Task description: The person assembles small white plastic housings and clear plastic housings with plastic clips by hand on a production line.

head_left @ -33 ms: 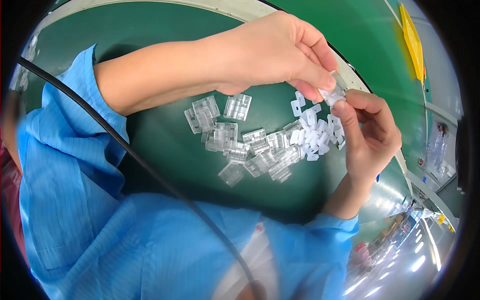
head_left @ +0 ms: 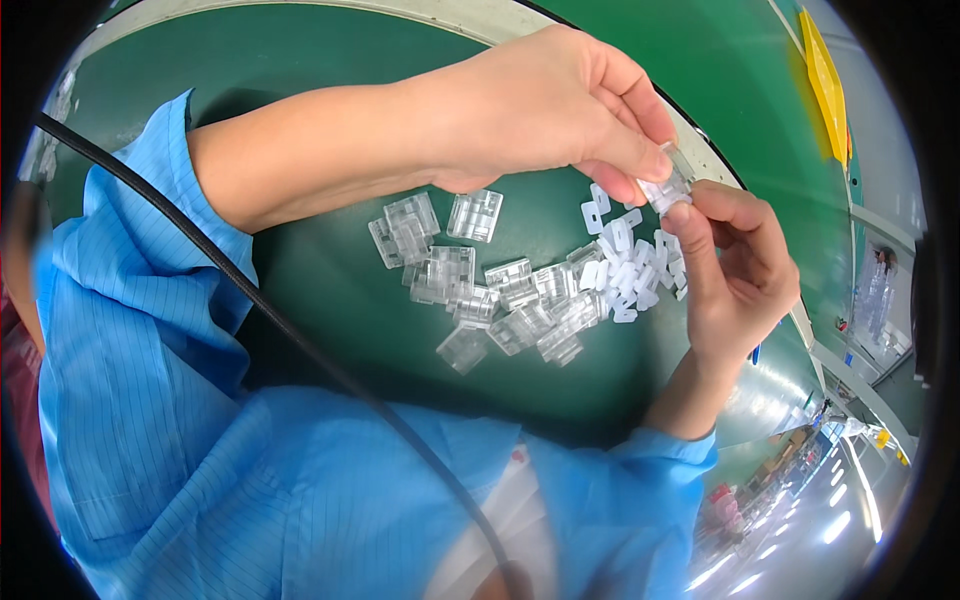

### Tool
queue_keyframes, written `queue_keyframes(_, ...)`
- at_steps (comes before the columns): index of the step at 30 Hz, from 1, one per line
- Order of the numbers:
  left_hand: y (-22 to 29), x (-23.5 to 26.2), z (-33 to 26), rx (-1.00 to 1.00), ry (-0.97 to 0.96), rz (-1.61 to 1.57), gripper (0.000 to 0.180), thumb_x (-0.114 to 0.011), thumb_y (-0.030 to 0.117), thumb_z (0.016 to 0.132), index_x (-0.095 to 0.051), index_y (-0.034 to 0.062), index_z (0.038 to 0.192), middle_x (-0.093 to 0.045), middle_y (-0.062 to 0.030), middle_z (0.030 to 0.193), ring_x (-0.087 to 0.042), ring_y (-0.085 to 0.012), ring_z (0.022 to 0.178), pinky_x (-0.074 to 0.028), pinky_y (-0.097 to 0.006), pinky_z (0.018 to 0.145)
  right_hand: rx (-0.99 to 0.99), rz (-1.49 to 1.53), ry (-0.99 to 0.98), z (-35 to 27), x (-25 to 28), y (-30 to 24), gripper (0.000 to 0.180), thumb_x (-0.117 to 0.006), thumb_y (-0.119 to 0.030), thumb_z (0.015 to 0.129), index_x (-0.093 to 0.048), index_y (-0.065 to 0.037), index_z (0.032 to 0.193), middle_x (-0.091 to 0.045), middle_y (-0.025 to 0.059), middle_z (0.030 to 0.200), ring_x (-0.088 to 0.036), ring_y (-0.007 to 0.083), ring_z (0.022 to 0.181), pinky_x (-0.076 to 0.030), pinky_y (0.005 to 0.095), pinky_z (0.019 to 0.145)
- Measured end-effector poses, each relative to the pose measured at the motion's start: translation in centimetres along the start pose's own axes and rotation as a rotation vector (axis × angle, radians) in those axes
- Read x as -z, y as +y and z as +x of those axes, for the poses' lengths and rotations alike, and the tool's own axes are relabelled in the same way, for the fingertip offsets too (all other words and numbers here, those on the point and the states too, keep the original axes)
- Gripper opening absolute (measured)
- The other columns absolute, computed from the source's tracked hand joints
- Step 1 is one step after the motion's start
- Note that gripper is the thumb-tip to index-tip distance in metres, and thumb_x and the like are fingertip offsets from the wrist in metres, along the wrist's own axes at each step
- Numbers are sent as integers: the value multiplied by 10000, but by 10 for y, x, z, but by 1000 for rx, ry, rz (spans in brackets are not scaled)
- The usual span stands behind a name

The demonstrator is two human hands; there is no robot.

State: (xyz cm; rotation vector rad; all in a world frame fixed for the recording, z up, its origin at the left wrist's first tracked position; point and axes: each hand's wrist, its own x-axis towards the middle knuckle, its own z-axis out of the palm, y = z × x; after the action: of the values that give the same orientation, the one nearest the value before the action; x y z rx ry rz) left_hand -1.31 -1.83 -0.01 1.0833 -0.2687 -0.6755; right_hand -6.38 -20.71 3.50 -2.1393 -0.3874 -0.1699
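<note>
Plastic housings lie in a loose heap across the middle of the worktop, several resting on one another. At the heap's right end, a pile of tabs sits just beside the housings. A few tabs lie at the pile's far side. On the left, more housings overlap; one housing lies apart, behind the main heap. The left hand is beyond the tabs, its forearm crossing behind the housings. The right hand is right of the pile. Between both hands' fingertips is a small part, behind the tabs.
</note>
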Motion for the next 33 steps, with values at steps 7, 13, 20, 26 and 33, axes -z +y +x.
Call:
queue_keyframes(7, 0, 0, -6, -22, 45, 26, 206, -640, 113, 815, -588, -3, 976, -635, -77, 890, -622, -132, 816, -514, -242, 726, 166, -109, 270, -10, -30, 5, 148, -681, 92, 710, -568, 45, 792, -631, 112, 808, -594, 112, 700, -520, 225, 625)
queue_keyframes(13, -3, 3, -2, 65, -17, -143, 202, -636, 128, 821, -589, 8, 977, -628, -69, 901, -617, -136, 821, -510, -254, 762, -95, 342, 34, 3, -4, 11, 147, -639, 123, 737, -579, 76, 863, -618, 128, 868, -603, 134, 775, -538, 239, 665)
queue_keyframes(20, -3, 3, -3, 71, -32, -73, 197, -625, 120, 825, -587, 4, 979, -629, -72, 908, -616, -134, 823, -513, -247, 752, -51, 241, -56, 3, 0, 8, 169, -676, 114, 699, -595, 69, 841, -625, 104, 835, -607, 137, 766, -543, 243, 678)
queue_keyframes(26, -5, 3, -3, 66, -69, -1, 189, -626, 112, 823, -592, -3, 969, -632, -70, 881, -614, -127, 807, -513, -243, 730, -218, 213, -120, 5, 9, -3, 145, -693, 93, 694, -603, 64, 804, -631, 89, 805, -603, 114, 712, -517, 222, 649)
queue_keyframes(33, -5, -5, -5, -33, 20, 26, 199, -654, 69, 744, -561, -44, 880, -614, -106, 793, -622, -153, 700, -497, -249, 653, -226, 104, 15, -4, -5, -13, 138, -710, 77, 684, -614, 53, 781, -637, 78, 771, -603, 106, 679, -514, 217, 645)
